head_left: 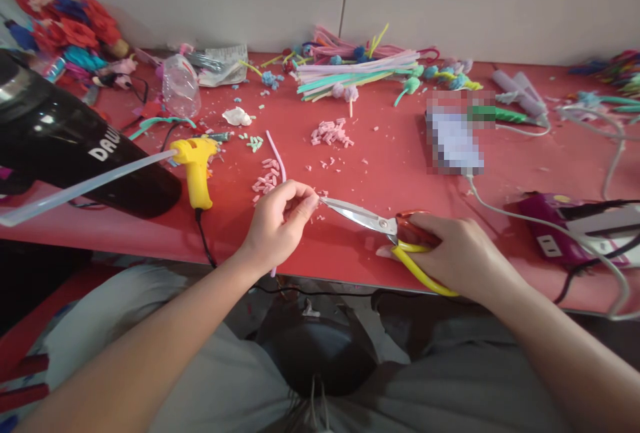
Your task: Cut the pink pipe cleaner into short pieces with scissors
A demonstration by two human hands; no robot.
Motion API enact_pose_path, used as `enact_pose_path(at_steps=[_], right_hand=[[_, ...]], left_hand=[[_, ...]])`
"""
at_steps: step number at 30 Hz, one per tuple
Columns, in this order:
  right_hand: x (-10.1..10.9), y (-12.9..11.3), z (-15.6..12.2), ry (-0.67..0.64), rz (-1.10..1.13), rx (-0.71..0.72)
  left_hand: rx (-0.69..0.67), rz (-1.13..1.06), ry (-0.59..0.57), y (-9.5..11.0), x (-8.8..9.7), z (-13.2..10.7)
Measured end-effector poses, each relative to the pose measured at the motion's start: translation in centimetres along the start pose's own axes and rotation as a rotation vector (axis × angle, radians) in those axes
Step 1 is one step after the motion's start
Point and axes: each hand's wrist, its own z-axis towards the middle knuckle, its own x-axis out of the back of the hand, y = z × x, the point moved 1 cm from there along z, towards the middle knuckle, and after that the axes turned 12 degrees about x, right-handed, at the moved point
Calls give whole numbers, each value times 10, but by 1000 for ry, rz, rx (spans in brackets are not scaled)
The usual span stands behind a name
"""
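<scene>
My left hand [285,216] is closed in a pinch over the red table, thumb against forefinger. A pink pipe cleaner [273,272] shows below that hand; most of its length is hidden by the palm. My right hand [453,253] grips scissors [365,215] with yellow and red handles. Their blades look almost closed, and the tips meet the left fingertips. Behind my left hand lies a lilac pipe cleaner [277,155]; whether it joins the held one I cannot tell. Short pink pieces [267,176] lie beside it, and another pink pile [331,133] sits farther back.
On the left are a yellow glue gun [196,173] with a long glue stick and a large black bottle [100,146]. Bundled pipe cleaners [357,72] lie along the wall. To the right are a blurred-out device [453,136] on a cable and a purple power strip [560,233].
</scene>
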Motion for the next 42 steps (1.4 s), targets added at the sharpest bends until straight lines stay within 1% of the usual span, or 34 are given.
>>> enact_pose_path(at_steps=[12, 22, 33, 36, 42], right_hand=[[-1, 3, -1, 16, 7, -5], [-1, 0, -1, 32, -13, 26], [0, -3, 0, -7, -49, -16], [0, -3, 0, 6, -62, -29], [-2, 1, -2, -7, -27, -16]], left_hand=[[10, -10, -11, -1, 1, -1], [12, -9, -1, -1, 0, 0], [9, -13, -7, -2, 0, 0], [4, -12, -3, -2, 0, -1], [-9, 6, -2, -2, 0, -1]])
